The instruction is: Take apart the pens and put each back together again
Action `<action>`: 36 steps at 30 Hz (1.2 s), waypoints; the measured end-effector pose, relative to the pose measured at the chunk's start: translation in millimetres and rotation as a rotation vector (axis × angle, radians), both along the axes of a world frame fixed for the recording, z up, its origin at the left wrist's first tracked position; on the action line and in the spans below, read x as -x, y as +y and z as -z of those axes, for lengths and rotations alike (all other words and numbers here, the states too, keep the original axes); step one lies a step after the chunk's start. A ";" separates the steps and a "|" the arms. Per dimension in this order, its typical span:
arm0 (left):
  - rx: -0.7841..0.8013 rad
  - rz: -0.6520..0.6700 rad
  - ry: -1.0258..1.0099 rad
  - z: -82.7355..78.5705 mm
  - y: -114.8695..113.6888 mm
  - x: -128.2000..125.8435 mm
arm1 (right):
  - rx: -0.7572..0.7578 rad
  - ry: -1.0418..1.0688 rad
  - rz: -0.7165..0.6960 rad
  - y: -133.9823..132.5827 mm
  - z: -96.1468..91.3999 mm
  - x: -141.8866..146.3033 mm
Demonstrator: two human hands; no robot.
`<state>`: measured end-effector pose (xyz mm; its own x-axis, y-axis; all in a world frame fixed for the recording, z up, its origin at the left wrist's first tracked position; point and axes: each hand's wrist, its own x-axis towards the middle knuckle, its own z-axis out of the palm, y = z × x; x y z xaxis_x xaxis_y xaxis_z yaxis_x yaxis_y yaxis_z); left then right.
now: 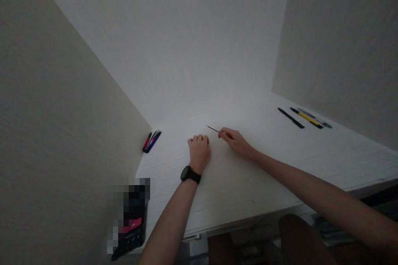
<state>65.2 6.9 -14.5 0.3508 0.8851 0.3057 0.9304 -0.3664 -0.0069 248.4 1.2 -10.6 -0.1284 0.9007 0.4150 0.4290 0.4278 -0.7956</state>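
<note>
Thin black tapered rod (212,128), pinched at its thicker end between the fingertips (221,133) of the right hand (236,141), with the fine point angled away to the left over a white painted tabletop (236,190). Left hand (199,153) palm down on the tabletop, just beside the right hand, with fingers curled inward; any object inside the curl hidden from view, so closure on something not determinable. Black wristwatch (190,174) around the left wrist.

Rod judged very light and fairly stiff, but slender enough to risk snapping under sideways force. Also judged prone to slipping or rolling within a small fingertip pinch. Exact material unclear at this resolution. Best hold judged at the thicker end, close to the fingertips and well back from the point.

Bundle of red and blue pens (151,141) lying at the far left of the tabletop. Black marker (290,118), yellow-and-black pen (307,117) and grey pen (314,118) lying side by side at the right, near the wall. Dark phone-like device (133,232) at the near left, partly masked by pixelation.
</note>
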 end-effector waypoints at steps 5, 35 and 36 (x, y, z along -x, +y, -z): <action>-0.047 -0.026 0.030 3.2 0.1 -2.0 | 0.009 0.000 -0.001 -0.1 0.7 0.2; -0.369 0.223 -0.656 1.1 0.9 4.7 | -0.052 -0.398 -0.171 -14.9 1.3 13.2; -0.340 0.232 -0.639 1.0 0.8 3.9 | -0.055 -0.401 -0.195 -15.0 2.0 14.8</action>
<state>61.3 7.7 -15.5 0.1796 0.6314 0.7544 0.6909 -0.6268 0.3601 233.6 -13.8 -12.6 -0.4543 0.8216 0.3443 0.6060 0.5683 -0.5566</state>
